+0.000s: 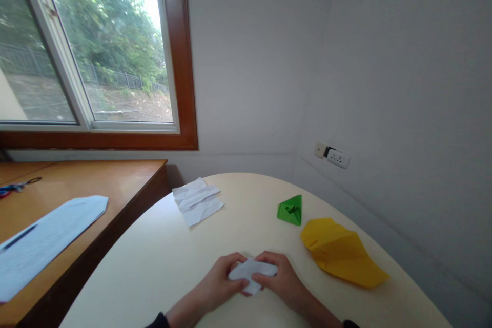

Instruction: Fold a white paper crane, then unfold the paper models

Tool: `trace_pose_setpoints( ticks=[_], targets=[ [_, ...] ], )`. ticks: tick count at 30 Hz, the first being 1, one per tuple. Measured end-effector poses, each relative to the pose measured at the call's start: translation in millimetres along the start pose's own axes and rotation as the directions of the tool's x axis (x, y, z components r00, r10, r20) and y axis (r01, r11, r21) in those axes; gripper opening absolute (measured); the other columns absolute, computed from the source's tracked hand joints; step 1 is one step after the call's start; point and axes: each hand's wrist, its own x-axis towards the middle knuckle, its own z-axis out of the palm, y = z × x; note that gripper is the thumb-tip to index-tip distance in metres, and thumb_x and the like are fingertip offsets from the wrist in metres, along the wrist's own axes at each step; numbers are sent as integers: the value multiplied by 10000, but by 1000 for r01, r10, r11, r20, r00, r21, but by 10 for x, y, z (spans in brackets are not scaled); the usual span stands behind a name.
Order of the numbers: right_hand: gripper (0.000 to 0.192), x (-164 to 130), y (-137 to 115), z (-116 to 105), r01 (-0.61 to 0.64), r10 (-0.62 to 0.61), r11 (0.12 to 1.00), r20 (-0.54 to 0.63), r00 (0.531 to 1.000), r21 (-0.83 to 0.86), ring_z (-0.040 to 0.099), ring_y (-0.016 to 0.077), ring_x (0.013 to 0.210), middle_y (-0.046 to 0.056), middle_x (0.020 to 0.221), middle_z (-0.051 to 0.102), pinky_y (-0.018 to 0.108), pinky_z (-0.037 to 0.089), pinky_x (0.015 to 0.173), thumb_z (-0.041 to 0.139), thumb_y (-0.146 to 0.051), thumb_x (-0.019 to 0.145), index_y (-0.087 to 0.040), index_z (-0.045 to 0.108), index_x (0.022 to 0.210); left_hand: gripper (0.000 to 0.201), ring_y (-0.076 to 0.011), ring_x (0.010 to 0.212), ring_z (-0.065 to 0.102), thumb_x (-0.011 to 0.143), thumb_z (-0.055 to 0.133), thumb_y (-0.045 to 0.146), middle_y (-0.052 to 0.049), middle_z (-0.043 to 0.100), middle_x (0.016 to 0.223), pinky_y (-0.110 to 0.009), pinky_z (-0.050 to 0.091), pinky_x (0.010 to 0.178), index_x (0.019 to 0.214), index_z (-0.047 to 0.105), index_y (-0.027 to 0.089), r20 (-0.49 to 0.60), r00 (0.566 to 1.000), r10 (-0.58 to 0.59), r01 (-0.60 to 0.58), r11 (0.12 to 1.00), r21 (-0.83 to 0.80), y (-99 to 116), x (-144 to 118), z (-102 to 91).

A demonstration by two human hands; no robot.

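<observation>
A small piece of folded white paper [251,268] is held between my two hands, just above the near part of the round table. My left hand [224,279] grips its left side, thumb across the front and fingers curled behind. On the other side, my right hand [282,279] closes on the paper in the same way, its thumb near the middle. The two thumb tips lie close together on the paper. Parts of the fingers are hidden behind it.
Creased white sheets [198,202] lie on the round table [154,266] at the back left. A green folded paper [291,210] and a large yellow folded paper [338,251] lie to the right. On the wooden desk [126,179] are papers [57,230], a pen [19,238] and scissors [19,186].
</observation>
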Motion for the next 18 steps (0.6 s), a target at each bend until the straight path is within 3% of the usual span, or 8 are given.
trace_pose_setpoints(
  ticks=[6,11,18],
  targets=[
    [215,1,27,13,-62,62,998,29,998,20,443,66,391,-33,570,562,186,369,358,665,-286,558,-148,582,700,363,-112,657,442,667,704,357,-4,548,725,-227,311,590,883,582,91,50,995,83,-89,988,123,0,-15,-38],
    [190,-2,-15,17,-76,75,997,33,997,2,428,60,381,-49,535,527,173,349,334,657,-257,556,-144,584,690,480,-91,585,367,722,604,548,21,456,637,-227,247,532,836,565,83,60,997,56,-62,994,91,22,-19,-28],
    [193,-14,-17,33,-73,73,997,40,997,15,464,67,403,-42,537,540,182,390,379,668,-265,568,-135,587,685,542,-104,602,388,633,648,611,14,461,645,-230,262,536,771,541,99,-21,1000,7,-5,994,110,-86,24,-11]
  ],
)
